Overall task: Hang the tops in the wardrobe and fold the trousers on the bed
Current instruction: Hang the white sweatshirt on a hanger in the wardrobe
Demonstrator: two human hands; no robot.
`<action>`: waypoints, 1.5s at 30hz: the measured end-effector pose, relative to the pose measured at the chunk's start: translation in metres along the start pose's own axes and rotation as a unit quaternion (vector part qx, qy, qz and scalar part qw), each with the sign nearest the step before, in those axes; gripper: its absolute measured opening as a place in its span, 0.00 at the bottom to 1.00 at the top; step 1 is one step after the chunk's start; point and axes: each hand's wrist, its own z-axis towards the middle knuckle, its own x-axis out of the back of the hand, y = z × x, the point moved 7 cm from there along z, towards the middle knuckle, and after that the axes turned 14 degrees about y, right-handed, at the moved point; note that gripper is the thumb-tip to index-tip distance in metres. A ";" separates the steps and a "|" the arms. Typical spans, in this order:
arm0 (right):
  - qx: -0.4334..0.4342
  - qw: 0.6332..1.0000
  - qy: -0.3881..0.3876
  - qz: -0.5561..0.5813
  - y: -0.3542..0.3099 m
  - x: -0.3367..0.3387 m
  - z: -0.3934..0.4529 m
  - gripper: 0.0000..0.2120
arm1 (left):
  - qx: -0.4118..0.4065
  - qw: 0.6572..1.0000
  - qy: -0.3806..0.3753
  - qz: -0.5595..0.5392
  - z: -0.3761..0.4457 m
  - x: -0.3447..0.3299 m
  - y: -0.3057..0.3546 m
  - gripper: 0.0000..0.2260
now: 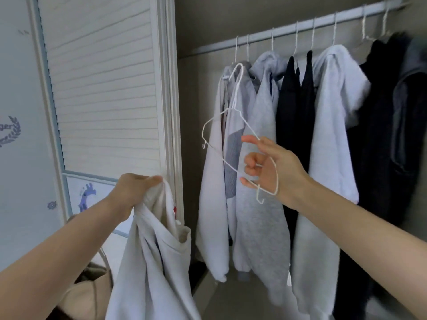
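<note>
Mid-frame right: right hand curled round 1 bare white wire hanger, held clear of the rail — likely to be dressed. Lower centre: left hand bunching the pale top at its upper edge, cloth hanging below the fingers, well apart from the hanger.

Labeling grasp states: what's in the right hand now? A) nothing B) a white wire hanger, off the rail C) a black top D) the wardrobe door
B: the right hand grips a white wire hanger in front of the hung tops, its hook clear of the rail; the left hand holds the white top.
</note>
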 end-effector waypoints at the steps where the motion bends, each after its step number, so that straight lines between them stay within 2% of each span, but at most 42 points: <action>1: -0.012 1.000 -0.009 -0.010 0.002 0.011 -0.008 0.12 | -0.006 1.000 -0.011 0.013 -0.002 0.000 -0.003 0.14; 4: -0.039 0.997 -0.055 -0.027 0.004 0.037 -0.029 0.17 | -0.026 0.998 -0.012 0.055 -0.004 0.003 -0.014 0.09; 8: -0.083 0.986 -0.137 -0.049 0.002 0.066 -0.051 0.19 | -0.067 0.991 0.038 0.109 -0.006 0.016 -0.026 0.07; 10: -0.118 0.975 -0.179 -0.061 0.003 0.079 -0.060 0.18 | -0.097 0.986 0.071 0.117 -0.010 0.025 -0.028 0.02; 12: -0.158 0.957 -0.233 -0.076 0.006 0.090 -0.070 0.19 | -0.130 0.977 0.095 0.140 -0.019 0.030 -0.028 0.05; 17: -0.167 0.929 -0.315 -0.098 0.023 0.097 -0.081 0.23 | -0.188 0.968 0.050 0.158 -0.044 0.020 -0.014 0.05; 20: -0.134 0.928 -0.325 -0.122 0.029 0.100 -0.078 0.23 | -0.213 0.965 -0.005 0.151 -0.071 0.008 -0.004 0.07; 23: -0.105 0.929 -0.333 -0.125 0.022 0.111 -0.070 0.23 | -0.229 0.963 -0.022 0.140 -0.089 0.002 0.010 0.06; 28: -0.116 0.925 -0.343 -0.114 0.024 0.121 -0.059 0.23 | -0.256 0.959 -0.068 0.099 -0.115 -0.021 0.041 0.06; 30: -0.123 0.933 -0.324 -0.100 0.029 0.126 -0.057 0.22 | -0.270 0.955 -0.087 0.088 -0.122 -0.039 0.053 0.07; 33: -0.134 0.944 -0.292 -0.071 0.034 0.139 -0.057 0.24 | -0.257 0.963 -0.072 0.036 -0.121 -0.052 0.068 0.08; 37: -0.127 0.948 -0.288 -0.048 0.020 0.159 -0.064 0.24 | -0.277 0.959 -0.062 -0.010 -0.118 -0.077 0.097 0.08; 40: -0.137 0.949 -0.284 0.011 -0.011 0.179 -0.067 0.24 | -0.303 0.951 -0.058 -0.031 -0.111 -0.097 0.121 0.06; 42: -0.181 0.916 -0.337 0.126 -0.035 0.184 -0.079 0.22 | -0.316 0.947 -0.056 -0.029 -0.101 -0.108 0.135 0.05; 43: -0.179 0.913 -0.337 0.146 -0.044 0.188 -0.083 0.22 | -0.320 0.945 -0.061 -0.023 -0.095 -0.114 0.141 0.06; 45: -0.127 0.952 -0.271 0.062 -0.052 0.199 -0.080 0.25 | -0.336 0.938 -0.080 0.005 -0.085 -0.124 0.150 0.08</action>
